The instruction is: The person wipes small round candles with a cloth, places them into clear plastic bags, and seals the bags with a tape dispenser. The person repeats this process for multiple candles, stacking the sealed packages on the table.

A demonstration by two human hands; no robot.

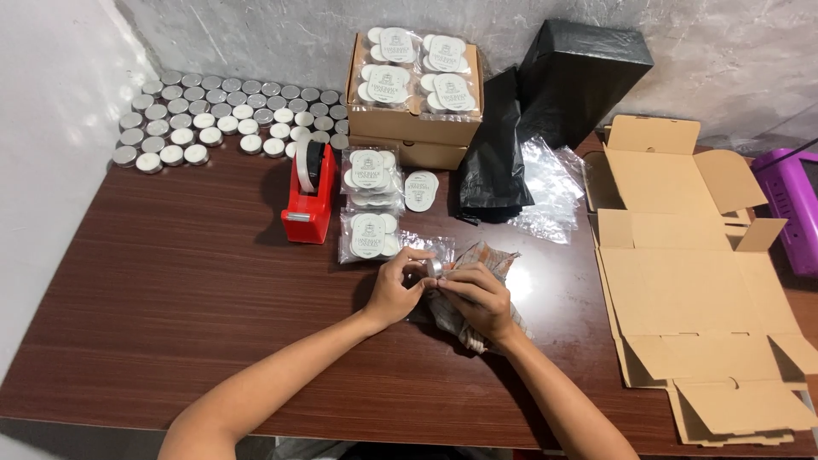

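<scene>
My left grip [399, 285] and right grip [477, 296] both pinch one small round metal-cupped candle [434, 267] at counter centre, above a crumpled patterned cloth [486, 264]. Just beyond: crinkly clear packets of candles [369, 204], glossy red tape dispenser [308, 194]. Far left, rows of loose candles [213, 115]. Far centre, brown cardboard box [415, 94]; black plastic bags [545, 119]. Right, flattened cardboard [690, 273]. Dark woodgrain counter [170, 290]; rough grey wall [281, 34].

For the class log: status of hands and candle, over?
Left hand and right hand both grip tealight. Cloth under right. Nothing in the way.
</scene>
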